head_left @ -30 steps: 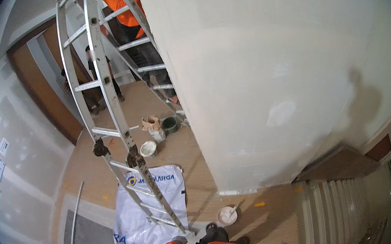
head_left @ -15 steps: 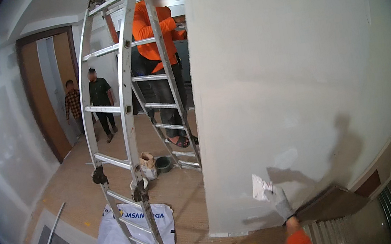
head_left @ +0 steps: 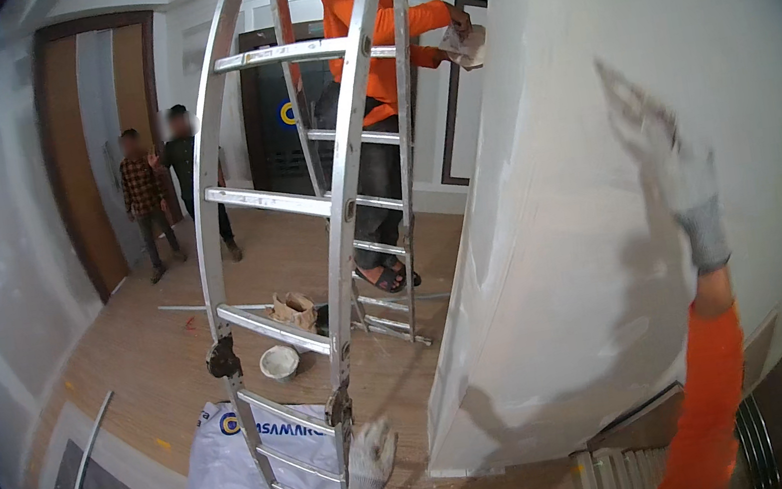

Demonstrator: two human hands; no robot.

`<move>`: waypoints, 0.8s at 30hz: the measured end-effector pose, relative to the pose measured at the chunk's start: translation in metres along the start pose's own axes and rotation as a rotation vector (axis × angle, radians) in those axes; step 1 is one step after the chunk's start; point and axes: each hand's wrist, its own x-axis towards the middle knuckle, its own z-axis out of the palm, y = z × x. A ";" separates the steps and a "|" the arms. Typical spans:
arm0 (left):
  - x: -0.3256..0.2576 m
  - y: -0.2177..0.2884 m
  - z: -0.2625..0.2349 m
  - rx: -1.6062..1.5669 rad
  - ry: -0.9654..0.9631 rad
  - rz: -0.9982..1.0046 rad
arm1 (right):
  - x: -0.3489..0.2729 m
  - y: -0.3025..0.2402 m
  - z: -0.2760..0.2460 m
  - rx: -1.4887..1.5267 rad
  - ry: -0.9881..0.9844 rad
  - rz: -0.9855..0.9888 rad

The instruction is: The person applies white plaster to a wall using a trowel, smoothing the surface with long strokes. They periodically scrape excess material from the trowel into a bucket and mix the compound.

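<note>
Head view shows me the right hand (head_left: 694, 189) closed on a blurred scraper (head_left: 650, 109), which juts up-left from its fingers before the wall (head_left: 560, 158); beside the ladder (head_left: 344, 213), the left hand's (head_left: 373, 462) grip I cannot tell.

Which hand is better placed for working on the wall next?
Probably the right hand: it is raised near the wall with a blurred flat tool, while the left hand is low beside the ladder.
</note>
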 end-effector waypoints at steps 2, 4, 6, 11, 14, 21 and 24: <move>0.068 0.029 -0.034 -0.107 0.099 0.077 | 0.076 -0.015 -0.015 -0.091 0.100 -0.116; 0.129 0.056 -0.057 -0.202 0.238 0.209 | 0.139 -0.004 -0.035 -0.429 0.179 -0.227; 0.172 0.050 -0.069 -0.095 0.255 0.189 | 0.196 0.012 -0.051 -0.557 0.276 -0.303; 0.272 0.059 -0.074 -0.018 0.501 0.411 | 0.294 0.034 -0.083 -0.773 0.414 -0.264; 0.312 0.071 -0.082 0.031 0.548 0.430 | 0.321 0.029 -0.073 -0.760 0.371 -0.326; 0.403 0.067 -0.099 0.211 0.532 0.531 | 0.227 0.061 0.001 -0.981 0.169 -0.487; 0.421 0.051 -0.105 0.184 0.439 0.486 | 0.127 0.002 0.056 -0.742 -0.040 -0.305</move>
